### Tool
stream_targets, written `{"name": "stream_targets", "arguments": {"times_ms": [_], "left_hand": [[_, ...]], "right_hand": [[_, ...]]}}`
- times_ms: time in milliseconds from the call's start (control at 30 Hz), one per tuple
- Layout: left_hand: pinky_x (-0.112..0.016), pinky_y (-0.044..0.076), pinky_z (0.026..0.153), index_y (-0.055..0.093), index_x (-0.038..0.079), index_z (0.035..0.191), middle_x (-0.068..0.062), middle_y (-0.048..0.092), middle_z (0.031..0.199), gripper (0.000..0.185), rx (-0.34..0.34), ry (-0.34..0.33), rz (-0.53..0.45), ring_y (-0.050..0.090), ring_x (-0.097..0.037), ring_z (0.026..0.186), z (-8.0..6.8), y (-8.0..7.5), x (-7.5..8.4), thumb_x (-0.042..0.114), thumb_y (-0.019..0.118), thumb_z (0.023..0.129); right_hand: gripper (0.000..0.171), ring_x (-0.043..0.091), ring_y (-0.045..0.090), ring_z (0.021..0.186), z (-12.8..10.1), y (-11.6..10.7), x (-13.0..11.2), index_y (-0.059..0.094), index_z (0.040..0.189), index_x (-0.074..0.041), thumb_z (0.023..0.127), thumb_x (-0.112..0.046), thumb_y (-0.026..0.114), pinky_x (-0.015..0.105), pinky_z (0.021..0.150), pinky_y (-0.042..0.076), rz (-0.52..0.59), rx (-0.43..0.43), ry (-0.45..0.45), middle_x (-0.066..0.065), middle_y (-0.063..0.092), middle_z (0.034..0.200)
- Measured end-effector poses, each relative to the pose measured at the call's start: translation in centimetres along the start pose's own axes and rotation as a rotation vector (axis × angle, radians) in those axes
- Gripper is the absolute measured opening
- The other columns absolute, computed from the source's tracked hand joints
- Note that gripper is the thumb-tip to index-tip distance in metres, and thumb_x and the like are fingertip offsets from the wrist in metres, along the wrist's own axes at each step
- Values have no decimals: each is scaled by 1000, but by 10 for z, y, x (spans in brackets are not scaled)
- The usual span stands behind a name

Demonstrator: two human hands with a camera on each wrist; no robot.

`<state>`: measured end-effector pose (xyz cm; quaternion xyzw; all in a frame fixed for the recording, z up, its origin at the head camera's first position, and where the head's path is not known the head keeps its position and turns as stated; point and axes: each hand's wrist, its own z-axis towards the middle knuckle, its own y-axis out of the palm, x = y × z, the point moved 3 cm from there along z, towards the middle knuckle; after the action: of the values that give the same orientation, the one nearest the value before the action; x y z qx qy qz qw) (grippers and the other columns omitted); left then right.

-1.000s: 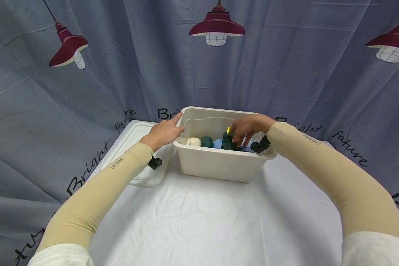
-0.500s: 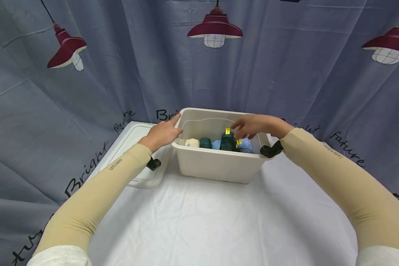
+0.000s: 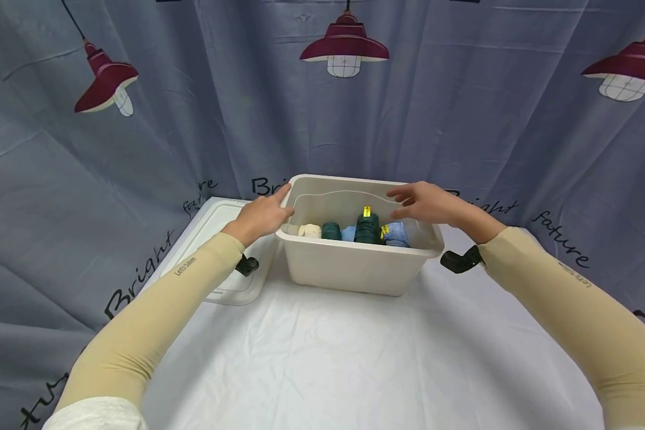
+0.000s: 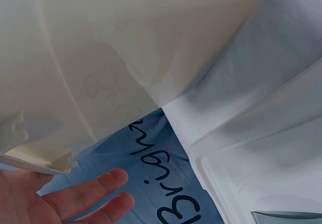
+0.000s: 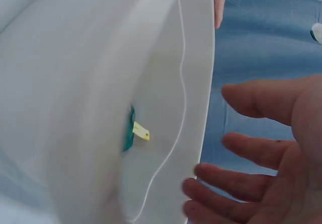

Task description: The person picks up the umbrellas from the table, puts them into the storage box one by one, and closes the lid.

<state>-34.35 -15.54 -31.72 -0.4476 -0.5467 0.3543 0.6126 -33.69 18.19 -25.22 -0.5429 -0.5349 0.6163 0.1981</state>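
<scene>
A white plastic storage box (image 3: pixel 349 267) stands on the table with wound yarn inside. A tall dark green yarn roll (image 3: pixel 367 229) bears a yellow tag, and a light blue yarn roll (image 3: pixel 395 235) with a yellow tag lies to its right. Further left are a smaller dark green roll (image 3: pixel 331 231) and a cream one (image 3: pixel 309 231). My left hand (image 3: pixel 260 216) rests at the box's left rim; in the left wrist view its fingers (image 4: pixel 85 198) extend straight beneath the rim. Above the box's right end is my right hand (image 3: pixel 427 202), holding nothing, fingers spread.
A white lid (image 3: pixel 233 292) lies flat on the table left of the box. The white tablecloth (image 3: pixel 344 358) spreads in front. A grey-blue curtain (image 3: pixel 236 119) printed with lamps hangs close behind the box.
My right hand has risen out of the yarn and moved right, its fingers straightening and uncovering the blue roll with the yellow tag. My left hand has stayed at the rim.
</scene>
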Motion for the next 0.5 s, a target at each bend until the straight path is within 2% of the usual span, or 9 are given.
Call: {"name": "stream_targets", "arguments": {"times_ms": [233,500], "left_hand": [[-46,50,75,14,26,164,-19,62,136,74,5,3,-9,64,-29,85,0,1,-1,46,42,99],[-44,49,72,12,27,164,-19,63,135,73,-5,2,-23,63,-29,82,-1,0,0,46,41,100]], "right_hand": [[61,40,43,137,-17,-2,12,45,151,-10,96,-27,66,63,108,37,3,138,-34,19,47,151],[73,48,41,136,-30,1,32,34,157,-11,97,-40,63,66,101,41,6,221,72,26,37,156]]}}
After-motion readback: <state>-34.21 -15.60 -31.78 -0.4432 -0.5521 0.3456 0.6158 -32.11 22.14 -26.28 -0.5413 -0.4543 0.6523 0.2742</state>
